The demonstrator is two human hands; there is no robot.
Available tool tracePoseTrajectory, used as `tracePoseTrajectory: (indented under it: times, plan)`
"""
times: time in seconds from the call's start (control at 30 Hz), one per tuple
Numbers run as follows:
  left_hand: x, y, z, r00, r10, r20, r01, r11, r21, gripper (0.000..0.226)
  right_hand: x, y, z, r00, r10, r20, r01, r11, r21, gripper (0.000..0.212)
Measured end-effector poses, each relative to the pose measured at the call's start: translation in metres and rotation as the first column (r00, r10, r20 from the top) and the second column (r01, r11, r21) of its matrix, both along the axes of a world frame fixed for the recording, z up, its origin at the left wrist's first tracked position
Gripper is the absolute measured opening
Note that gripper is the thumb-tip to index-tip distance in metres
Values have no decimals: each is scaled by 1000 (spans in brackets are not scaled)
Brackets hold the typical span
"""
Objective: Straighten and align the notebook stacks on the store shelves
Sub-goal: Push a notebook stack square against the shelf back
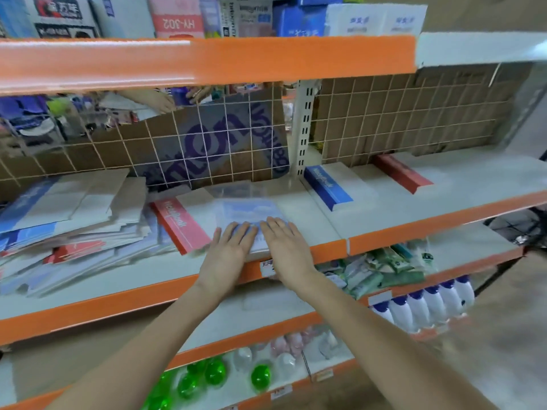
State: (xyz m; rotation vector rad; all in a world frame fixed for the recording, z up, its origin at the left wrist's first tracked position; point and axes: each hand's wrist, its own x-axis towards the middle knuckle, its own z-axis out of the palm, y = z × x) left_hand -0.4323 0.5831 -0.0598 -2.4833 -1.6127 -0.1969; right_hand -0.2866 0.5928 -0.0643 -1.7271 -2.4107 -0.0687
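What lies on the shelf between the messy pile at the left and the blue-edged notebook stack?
In the head view, a red-edged notebook stack and a wrapped notebook pack, with both hands flat on it.

We see a white shelf (299, 216) with an orange front edge crossing mid-frame. On it, at left, lies a slumped heap of notebooks (68, 220); at centre a red-spined stack (180, 221) beside a blue-covered stack (248, 217); toward the upper right a blue-spined stack (327, 184) and another red-spined one (402, 173).

"HY-302" printed upside down on a pink box (177, 17) on the top shelf, other lettering blurred beyond reading
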Motion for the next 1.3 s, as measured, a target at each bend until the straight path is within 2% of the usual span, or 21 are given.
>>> tracePoseTrajectory:
  times: [0.1, 0.23, 0.27, 0.37, 0.53, 0.67, 0.77, 0.93, 1.03, 1.17, 1.3]
  plan:
    - [61, 7, 14, 998, -49, -31, 50, 997, 55, 74, 64, -1, 10, 999, -41, -33, 44, 997, 70, 66]
    - [177, 10, 28, 962, -268, 41, 253, 941, 227, 56, 181, -11, 20, 989, -139, -51, 146, 976, 163, 57]
    - [209, 10, 27, 951, -298, 76, 277, 938, 210, 56, 213, -16, 21, 983, -175, -50, 181, 968, 176, 57]
    - [309, 12, 25, 946, -319, 59, 309, 942, 130, 69, 309, -33, 23, 959, -284, -11, 281, 943, 176, 59]
    - [434, 4, 22, 861, -495, 114, 471, 862, 188, 49, 432, -51, 17, 923, -384, 11, 381, 919, 96, 66]
    - [504, 26, 18, 853, -507, 124, 497, 862, 104, 56, 500, -38, 8, 895, -446, -12, 446, 893, 65, 69]
    - [549, 52, 16, 849, -515, 117, 500, 855, 140, 60, 544, -12, 2, 886, -460, -49, 463, 883, 84, 73]
    - [622, 126, -10, 901, -414, 133, 416, 909, 11, 55, 618, 59, -5, 909, -416, -15, 416, 908, 45, 67]
    - [660, 160, -26, 918, -346, 193, 359, 932, -41, 50, 657, 100, -7, 931, -365, 9, 365, 931, -27, 62]
    - [700, 194, -33, 948, -277, 157, 291, 954, -68, 55, 700, 146, -14, 945, -326, 25, 327, 940, -94, 61]
    - [723, 221, -35, 957, -237, 166, 267, 945, -187, 60, 728, 180, -22, 950, -311, 15, 309, 936, -170, 68]
